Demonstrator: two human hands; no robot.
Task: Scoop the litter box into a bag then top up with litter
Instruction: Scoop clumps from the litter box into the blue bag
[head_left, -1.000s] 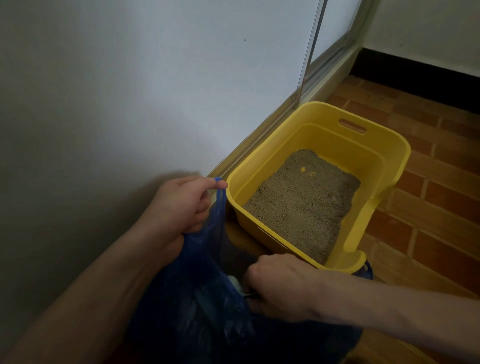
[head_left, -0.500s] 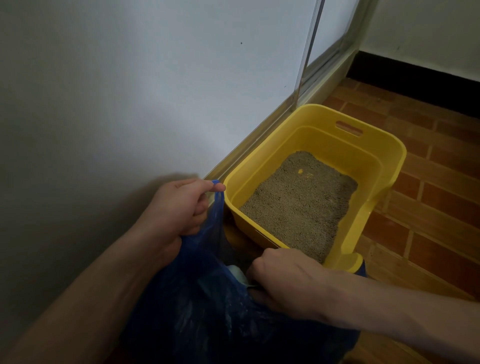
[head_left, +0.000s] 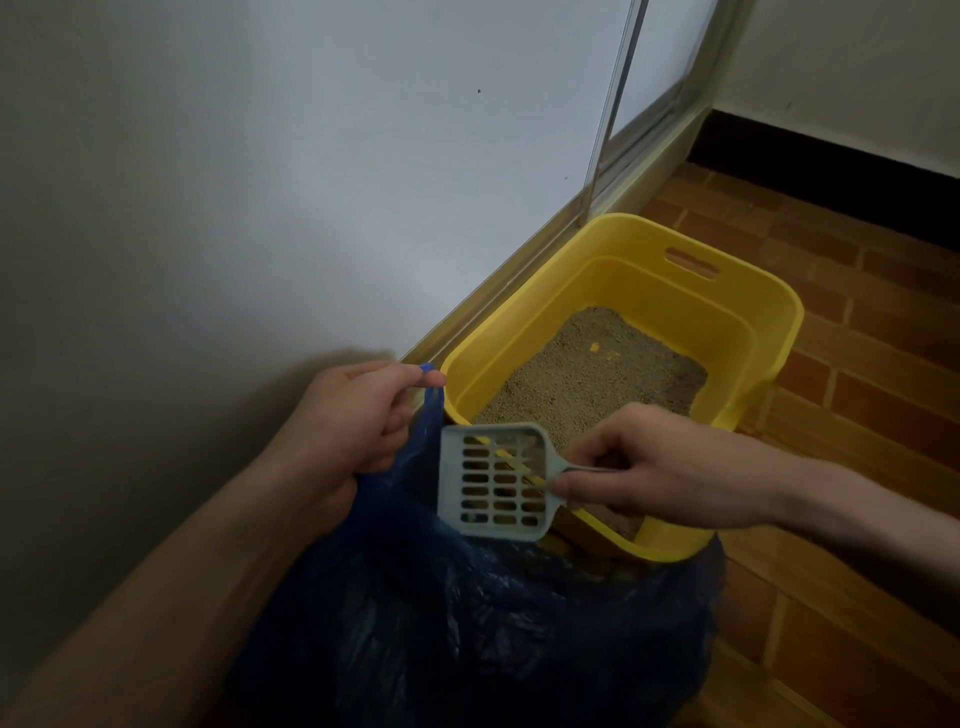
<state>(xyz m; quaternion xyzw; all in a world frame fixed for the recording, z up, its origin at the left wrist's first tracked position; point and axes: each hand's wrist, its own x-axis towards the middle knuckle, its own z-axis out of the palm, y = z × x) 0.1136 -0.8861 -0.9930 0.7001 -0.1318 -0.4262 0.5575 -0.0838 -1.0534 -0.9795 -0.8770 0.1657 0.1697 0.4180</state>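
Both hands are occupied: the blue bag (head_left: 467, 623) is gripped at its rim by the left hand (head_left: 358, 415), near the yellow litter box (head_left: 748, 332); the grey scoop (head_left: 493, 480), head pointing left, is pinched by the right hand (head_left: 654, 467). No writing is legible.
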